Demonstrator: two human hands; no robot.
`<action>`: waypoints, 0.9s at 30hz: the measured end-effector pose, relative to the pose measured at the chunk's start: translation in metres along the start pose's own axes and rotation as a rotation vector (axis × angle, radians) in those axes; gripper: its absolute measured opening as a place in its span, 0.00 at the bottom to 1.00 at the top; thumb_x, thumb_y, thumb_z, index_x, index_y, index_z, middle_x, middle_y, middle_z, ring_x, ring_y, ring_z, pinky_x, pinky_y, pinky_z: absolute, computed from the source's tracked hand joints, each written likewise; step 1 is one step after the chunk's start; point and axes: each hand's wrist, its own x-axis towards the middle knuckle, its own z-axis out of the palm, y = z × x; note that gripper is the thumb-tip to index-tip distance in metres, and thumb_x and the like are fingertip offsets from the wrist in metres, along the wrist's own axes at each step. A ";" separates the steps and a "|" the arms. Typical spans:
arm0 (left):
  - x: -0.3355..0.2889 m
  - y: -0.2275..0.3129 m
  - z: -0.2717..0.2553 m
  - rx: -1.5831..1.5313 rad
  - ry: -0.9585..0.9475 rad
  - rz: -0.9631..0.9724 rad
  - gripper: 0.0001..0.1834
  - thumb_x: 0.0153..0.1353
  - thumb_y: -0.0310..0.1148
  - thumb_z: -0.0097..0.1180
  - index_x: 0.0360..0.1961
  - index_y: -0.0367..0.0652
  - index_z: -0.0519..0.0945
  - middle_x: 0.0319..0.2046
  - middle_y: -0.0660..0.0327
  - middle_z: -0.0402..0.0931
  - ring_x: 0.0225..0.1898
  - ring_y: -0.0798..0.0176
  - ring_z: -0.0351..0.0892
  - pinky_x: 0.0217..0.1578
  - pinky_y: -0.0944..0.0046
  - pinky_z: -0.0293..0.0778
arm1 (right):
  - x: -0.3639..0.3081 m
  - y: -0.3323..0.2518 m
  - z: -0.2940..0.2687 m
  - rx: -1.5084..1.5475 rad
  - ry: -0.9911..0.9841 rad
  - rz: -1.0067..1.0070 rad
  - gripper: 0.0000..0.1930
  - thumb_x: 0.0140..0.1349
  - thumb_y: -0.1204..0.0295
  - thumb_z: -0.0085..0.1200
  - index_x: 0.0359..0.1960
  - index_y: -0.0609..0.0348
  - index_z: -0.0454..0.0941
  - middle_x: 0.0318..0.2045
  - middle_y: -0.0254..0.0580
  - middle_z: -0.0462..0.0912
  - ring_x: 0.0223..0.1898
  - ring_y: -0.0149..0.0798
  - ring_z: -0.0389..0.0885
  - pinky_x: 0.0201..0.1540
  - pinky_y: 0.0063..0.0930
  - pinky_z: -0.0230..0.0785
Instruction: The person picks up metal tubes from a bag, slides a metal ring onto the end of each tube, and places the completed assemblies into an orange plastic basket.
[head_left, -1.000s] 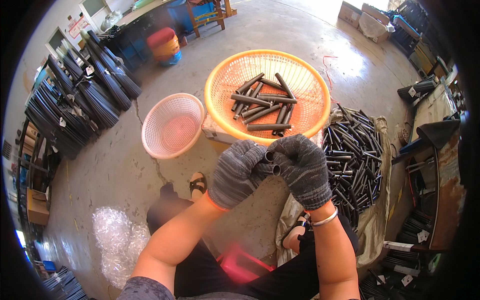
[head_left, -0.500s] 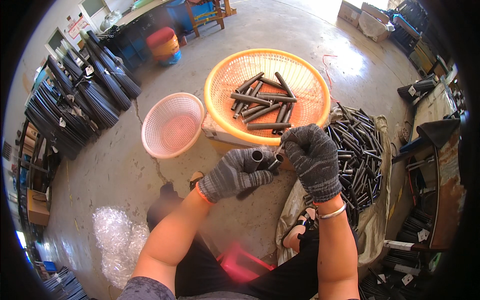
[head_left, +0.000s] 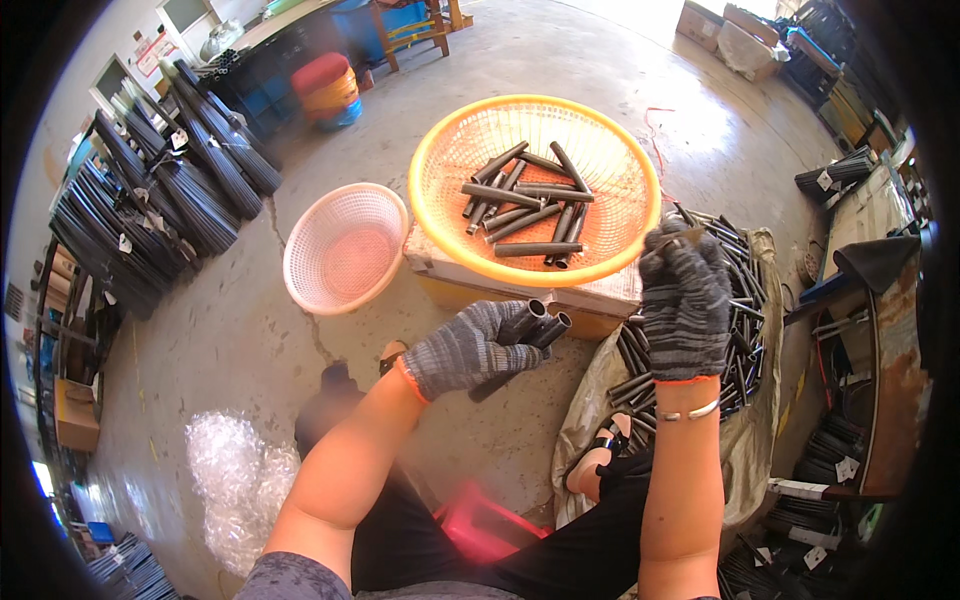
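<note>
Both my hands wear grey striped knit gloves. My left hand [head_left: 468, 350] is closed around a few short dark metal tubes [head_left: 547, 330], their open ends tilted up and to the right. To the right, my right hand [head_left: 686, 300] is raised beside the rim of the orange basket, fingers curled; a small brownish piece seems to show at its fingertips, too unclear to name. The orange plastic basket [head_left: 420, 200] holds several loose dark tubes [head_left: 540, 248]. Under and beyond my right hand lies a large heap of similar tubes [head_left: 745, 300] on a tan woven sack [head_left: 735, 480].
The orange basket rests on a cardboard box [head_left: 590, 300]. Left of it stands a pink basket [head_left: 345, 250]. Clear plastic wrap [head_left: 230, 480] lies at the lower left. Bundles of long dark rods [head_left: 170, 190] lean at the left, and a stool-like bucket [head_left: 328, 92] stands behind.
My right hand has moved right, away from the tube ends at my left hand, to beside the basket rim. The tubes in my left hand have turned slightly.
</note>
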 end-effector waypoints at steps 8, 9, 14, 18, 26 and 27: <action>0.002 -0.019 -0.006 -0.365 0.279 -0.072 0.12 0.55 0.23 0.55 0.42 0.39 0.76 0.36 0.58 0.78 0.39 0.60 0.80 0.42 0.60 0.77 | 0.004 -0.007 -0.002 -0.104 0.055 -0.039 0.09 0.54 0.84 0.56 0.35 0.59 0.75 0.41 0.50 0.79 0.41 0.46 0.81 0.43 0.33 0.81; 0.003 -0.024 -0.009 -0.423 0.286 -0.069 0.12 0.55 0.23 0.55 0.42 0.39 0.76 0.36 0.58 0.78 0.39 0.59 0.80 0.42 0.60 0.77 | 0.005 -0.007 -0.006 -0.095 0.063 -0.039 0.08 0.54 0.84 0.56 0.35 0.59 0.75 0.42 0.50 0.78 0.41 0.46 0.81 0.43 0.33 0.81; 0.007 -0.023 -0.011 -0.809 0.346 -0.074 0.12 0.58 0.29 0.57 0.43 0.38 0.74 0.33 0.56 0.77 0.40 0.53 0.79 0.49 0.52 0.76 | 0.013 -0.001 -0.030 -0.019 0.174 0.013 0.08 0.55 0.84 0.55 0.34 0.59 0.75 0.35 0.45 0.80 0.38 0.41 0.81 0.38 0.30 0.81; 0.025 -0.029 -0.028 -0.977 0.620 0.038 0.28 0.59 0.40 0.59 0.56 0.41 0.63 0.47 0.53 0.69 0.52 0.49 0.71 0.58 0.46 0.66 | 0.014 0.002 -0.026 0.014 0.178 0.059 0.07 0.56 0.84 0.54 0.35 0.58 0.75 0.32 0.42 0.80 0.35 0.38 0.81 0.35 0.28 0.79; 0.042 -0.011 -0.028 -1.093 0.467 0.324 0.27 0.67 0.43 0.43 0.61 0.37 0.58 0.64 0.44 0.50 0.65 0.45 0.51 0.65 0.41 0.52 | 0.006 0.007 -0.011 -0.023 0.184 0.081 0.06 0.56 0.83 0.55 0.34 0.59 0.75 0.33 0.42 0.80 0.34 0.37 0.81 0.34 0.27 0.78; 0.042 -0.007 -0.024 -1.090 0.504 0.305 0.27 0.67 0.43 0.43 0.60 0.36 0.58 0.63 0.44 0.51 0.65 0.44 0.52 0.64 0.41 0.53 | 0.005 0.005 -0.013 -0.028 0.172 0.082 0.07 0.55 0.83 0.55 0.34 0.59 0.75 0.33 0.42 0.81 0.34 0.37 0.81 0.34 0.27 0.78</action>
